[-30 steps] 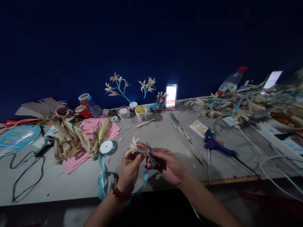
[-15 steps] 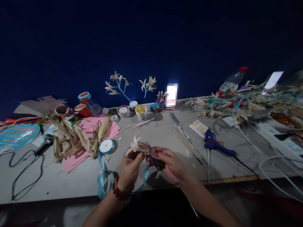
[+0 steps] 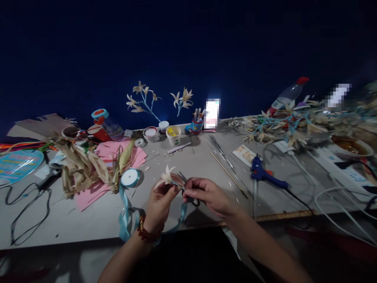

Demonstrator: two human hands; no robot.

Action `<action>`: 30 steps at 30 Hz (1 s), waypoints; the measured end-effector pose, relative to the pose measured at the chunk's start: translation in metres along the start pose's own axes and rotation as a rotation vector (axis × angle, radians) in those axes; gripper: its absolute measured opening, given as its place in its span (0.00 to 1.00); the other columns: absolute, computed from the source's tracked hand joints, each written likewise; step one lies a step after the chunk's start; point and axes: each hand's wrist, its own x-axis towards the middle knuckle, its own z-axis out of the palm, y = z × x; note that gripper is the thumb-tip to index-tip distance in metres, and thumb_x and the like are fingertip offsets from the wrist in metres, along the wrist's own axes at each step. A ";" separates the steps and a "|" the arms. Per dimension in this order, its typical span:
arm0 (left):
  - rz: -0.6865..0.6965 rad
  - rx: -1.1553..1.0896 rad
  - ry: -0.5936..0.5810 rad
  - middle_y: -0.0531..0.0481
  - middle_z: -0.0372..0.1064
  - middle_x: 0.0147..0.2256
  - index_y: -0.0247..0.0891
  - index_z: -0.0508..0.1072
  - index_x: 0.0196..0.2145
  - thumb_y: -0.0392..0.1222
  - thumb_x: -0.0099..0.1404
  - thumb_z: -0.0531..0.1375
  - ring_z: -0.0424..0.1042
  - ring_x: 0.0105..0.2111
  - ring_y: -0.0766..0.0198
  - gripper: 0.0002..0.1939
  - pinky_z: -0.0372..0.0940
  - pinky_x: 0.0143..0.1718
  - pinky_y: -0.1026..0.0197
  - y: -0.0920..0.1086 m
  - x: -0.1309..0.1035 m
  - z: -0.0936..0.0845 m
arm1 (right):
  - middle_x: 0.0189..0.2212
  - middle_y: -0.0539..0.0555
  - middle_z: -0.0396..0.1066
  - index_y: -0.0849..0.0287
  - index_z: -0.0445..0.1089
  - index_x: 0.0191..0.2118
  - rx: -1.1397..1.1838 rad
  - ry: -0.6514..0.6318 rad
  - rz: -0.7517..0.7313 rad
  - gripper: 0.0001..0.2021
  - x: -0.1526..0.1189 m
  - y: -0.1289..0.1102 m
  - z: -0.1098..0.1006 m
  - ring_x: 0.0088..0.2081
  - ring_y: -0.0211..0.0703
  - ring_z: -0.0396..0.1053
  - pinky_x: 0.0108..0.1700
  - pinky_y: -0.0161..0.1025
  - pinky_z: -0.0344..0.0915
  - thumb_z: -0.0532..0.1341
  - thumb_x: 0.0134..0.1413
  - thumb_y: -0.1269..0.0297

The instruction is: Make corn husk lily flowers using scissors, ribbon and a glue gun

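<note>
In the head view, my left hand (image 3: 161, 202) pinches a pale artificial flower (image 3: 167, 175) by its thin stem, just below the petals. My right hand (image 3: 207, 195) is closed with thumb and forefinger pressed together at the far end of the stem, where light-blue ribbon (image 3: 183, 212) hangs down between my hands. Dark scissors (image 3: 194, 202) show behind and under my right fingers; whether they rest on the table or in the hand I cannot tell. To the left lies a ribbon spool (image 3: 130, 177) with blue ribbon trailing from it.
Dried corn husks (image 3: 85, 169) lie on pink paper (image 3: 90, 196) at left. Thin wires (image 3: 225, 157) and a blue glue gun (image 3: 266, 175) are at right. Finished flower branches (image 3: 282, 124), a power strip (image 3: 344, 173) and cables fill the far right. Small tubs (image 3: 173, 135) line the back.
My right fingers have shifted from around the scissors to a pinch at the stem's end, and the scissors now show less. The whole view has shifted slightly.
</note>
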 end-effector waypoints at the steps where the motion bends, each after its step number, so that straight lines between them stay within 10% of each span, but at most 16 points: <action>1: 0.000 0.000 0.003 0.49 0.72 0.33 0.40 0.78 0.33 0.37 0.63 0.64 0.70 0.37 0.61 0.02 0.64 0.41 0.59 0.001 0.000 0.000 | 0.24 0.49 0.73 0.61 0.72 0.28 -0.034 -0.005 -0.009 0.14 0.001 -0.001 0.000 0.29 0.37 0.70 0.38 0.36 0.63 0.74 0.43 0.58; 6: -0.033 -0.031 0.040 0.49 0.73 0.33 0.40 0.79 0.33 0.39 0.61 0.66 0.71 0.36 0.62 0.02 0.65 0.41 0.60 0.005 0.001 -0.004 | 0.32 0.53 0.75 0.60 0.73 0.34 -0.307 -0.031 -0.103 0.16 -0.001 -0.011 -0.013 0.35 0.41 0.71 0.41 0.39 0.65 0.64 0.57 0.49; 10: -0.049 -0.067 0.132 0.50 0.74 0.34 0.40 0.78 0.33 0.38 0.59 0.68 0.71 0.38 0.63 0.03 0.65 0.44 0.60 0.005 0.004 -0.014 | 0.37 0.54 0.74 0.57 0.72 0.39 -1.013 0.199 -0.226 0.15 -0.011 -0.016 -0.041 0.39 0.44 0.70 0.39 0.38 0.63 0.56 0.64 0.51; 17: -0.110 -0.117 0.148 0.52 0.74 0.33 0.39 0.75 0.30 0.36 0.57 0.70 0.71 0.36 0.66 0.06 0.65 0.43 0.63 0.005 0.010 -0.021 | 0.44 0.61 0.75 0.61 0.72 0.44 -1.858 0.243 0.078 0.11 -0.016 0.030 -0.050 0.41 0.52 0.74 0.38 0.40 0.62 0.61 0.58 0.61; 25: -0.177 -0.121 0.119 0.53 0.74 0.33 0.39 0.74 0.30 0.37 0.56 0.70 0.70 0.36 0.66 0.07 0.63 0.43 0.64 0.009 0.012 -0.022 | 0.36 0.62 0.77 0.61 0.71 0.39 -1.867 0.272 0.176 0.08 -0.012 0.027 -0.052 0.37 0.54 0.75 0.34 0.40 0.62 0.59 0.55 0.65; 30: -0.222 -0.110 0.111 0.52 0.74 0.32 0.38 0.74 0.30 0.38 0.56 0.70 0.69 0.35 0.67 0.08 0.62 0.42 0.64 0.005 0.012 -0.027 | 0.29 0.53 0.72 0.58 0.66 0.35 -1.129 0.203 0.161 0.09 -0.023 0.017 -0.086 0.30 0.44 0.72 0.32 0.38 0.63 0.59 0.53 0.57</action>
